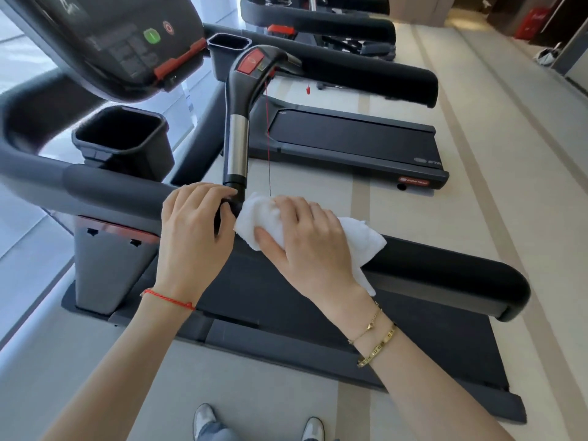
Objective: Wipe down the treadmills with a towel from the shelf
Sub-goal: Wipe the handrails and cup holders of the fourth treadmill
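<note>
Nearest treadmill (318,313) filling most of the view, side on, belt deck low and padded side rail (445,268) running out to the right at hand height. A 2nd treadmill (350,138) beyond it, a 3rd further back, neither with a towel on it, so likely most of the wiping left to do.

Upright grip bar (237,122) rising from the rail joint, metal sleeve in the middle, red stop button at its top. Thin red safety cord (268,138) hanging from that top straight down to just above the towel.

White towel (270,218) bunched on the side rail right at the foot of the grip bar, loose tail trailing to the right and drooping over the rail's near edge.

Right hand (305,243) spread flat over the towel, fingers extended, pressing it onto the rail. Left hand (194,227) curled round the rail joint beside the bar's base, steadying.

Risks, as judged:
- Snagging the cord with towel or fingers on an upward stroke, tugging its clip out.
- Brushing the red button when wiping the bar's top.
- Dangling tail slipping off and dragging on the deck.
- Narrow joint under the left hand skipped.
</note>
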Motion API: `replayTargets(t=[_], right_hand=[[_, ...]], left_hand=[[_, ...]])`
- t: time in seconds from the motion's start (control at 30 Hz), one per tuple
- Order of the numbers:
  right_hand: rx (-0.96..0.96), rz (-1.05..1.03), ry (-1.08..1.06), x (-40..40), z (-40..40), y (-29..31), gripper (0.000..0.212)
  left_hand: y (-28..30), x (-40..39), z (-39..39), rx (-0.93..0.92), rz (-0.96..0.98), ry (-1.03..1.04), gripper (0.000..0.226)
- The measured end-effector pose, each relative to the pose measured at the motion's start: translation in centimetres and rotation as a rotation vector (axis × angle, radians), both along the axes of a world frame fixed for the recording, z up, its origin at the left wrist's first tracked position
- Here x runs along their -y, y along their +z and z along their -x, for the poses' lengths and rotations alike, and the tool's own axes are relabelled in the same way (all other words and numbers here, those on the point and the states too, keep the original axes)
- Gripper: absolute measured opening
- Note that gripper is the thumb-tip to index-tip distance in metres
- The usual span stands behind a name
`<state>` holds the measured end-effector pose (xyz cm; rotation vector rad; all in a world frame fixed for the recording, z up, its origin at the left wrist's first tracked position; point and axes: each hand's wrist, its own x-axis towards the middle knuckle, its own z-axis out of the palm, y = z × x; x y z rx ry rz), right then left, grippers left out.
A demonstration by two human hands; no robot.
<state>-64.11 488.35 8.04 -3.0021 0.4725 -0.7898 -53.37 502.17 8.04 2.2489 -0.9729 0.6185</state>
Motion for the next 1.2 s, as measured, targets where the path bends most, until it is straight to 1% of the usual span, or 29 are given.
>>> replayTargets(t=[0.17,0.3,0.43,0.57,0.7,0.83,0.97,1.07,1.13,1.2], right_hand=[[0.044,-0.039,-0.039,-3.4,-4.6,0.6,0.052],[0.139,-0.038,-0.061,-5.5,-6.7,0.6,0.045],[0.236,-0.087,-0.085,-7.9,-9.7,1.2,0.041],[0.283,-0.128,-0.131,-9.9,-13.3,2.5,0.04],[0.348,-0.164,-0.159,-10.5,-16.5,3.9,0.039],[0.363,-0.168,-0.214,-10.2,-19.6,5.2,0.037],[0.267,-0.212,-0.272,-9.0,-23.3,6.0,0.034],[0.103,-0.265,-0.273,-8.8,-25.9,6.3,0.035],[-0.046,-0.308,-0.228,-9.0,-27.2,6.1,0.036],[-0.13,-0.442,-0.131,-9.2,-27.7,5.6,0.037]], left_hand=[[0.7,-3.6,-4.1,0.016,-0.023,0.004,0.024],[1.0,-6.0,-7.4,0.009,-0.007,-0.019,0.025],[1.6,-8.1,-10.9,0.006,-0.003,-0.049,0.024],[2.4,-9.9,-13.9,-0.002,0.015,-0.072,0.024],[3.0,-11.7,-17.0,-0.016,0.048,-0.064,0.026],[3.5,-12.3,-19.6,-0.066,0.053,-0.02,0.027],[4.2,-11.9,-21.9,-0.1,0.035,-0.006,0.028],[4.6,-11.1,-23.2,-0.105,-0.003,0.006,0.029],[4.7,-10.6,-24.1,-0.125,-0.026,-0.002,0.029],[4.5,-10.3,-24.9,-0.164,-0.053,-0.029,0.031]])
